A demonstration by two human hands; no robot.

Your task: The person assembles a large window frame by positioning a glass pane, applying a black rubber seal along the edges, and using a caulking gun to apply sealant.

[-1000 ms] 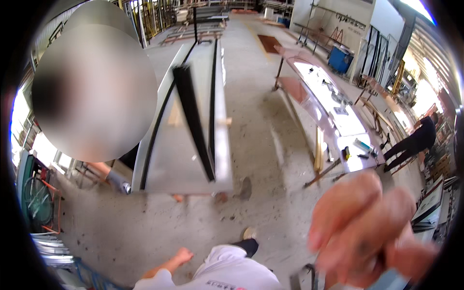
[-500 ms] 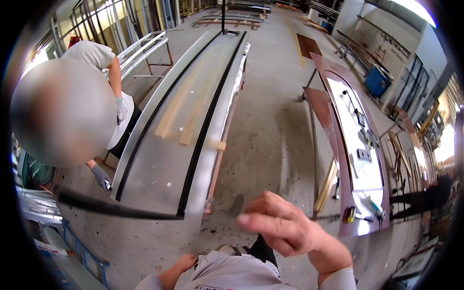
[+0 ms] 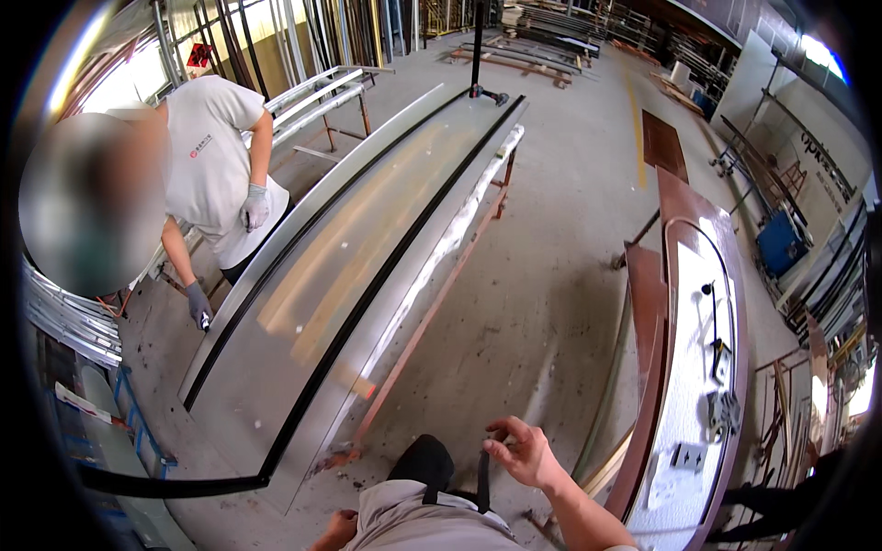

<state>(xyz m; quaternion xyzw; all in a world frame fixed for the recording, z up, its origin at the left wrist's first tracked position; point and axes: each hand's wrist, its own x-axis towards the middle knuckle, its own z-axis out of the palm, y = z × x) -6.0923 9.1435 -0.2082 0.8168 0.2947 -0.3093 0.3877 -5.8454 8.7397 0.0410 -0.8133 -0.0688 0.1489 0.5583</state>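
Note:
My right hand (image 3: pixel 520 452) is raised in front of my body, its thumb and index finger curled toward each other. A narrow dark strip (image 3: pixel 484 482) shows just below those fingertips; whether they grip it I cannot make out. At the lower edge my left hand (image 3: pixel 340 528) hangs beside my shirt, mostly cut off, its fingers hidden. Ahead to the left lies a long pale panel (image 3: pixel 220 418) with black strips (image 3: pixel 349 331) along its length and a black bar (image 3: pixel 175 484) across its near end. Neither hand touches the panel.
Across the panel a co-worker's gloved hand (image 3: pixel 198 308) holds a small tool at its edge. To my right a brown door panel (image 3: pixel 657 344) on a stand carries tools and fittings. A power tool (image 3: pixel 489 95) sits at the long panel's far end. A blue box (image 3: pixel 783 243) stands back right.
My right hand has dropped lower and closer to my body. The view has shifted, so the long panel and the door panel show from a different angle. The co-worker stays at the panel's left side.

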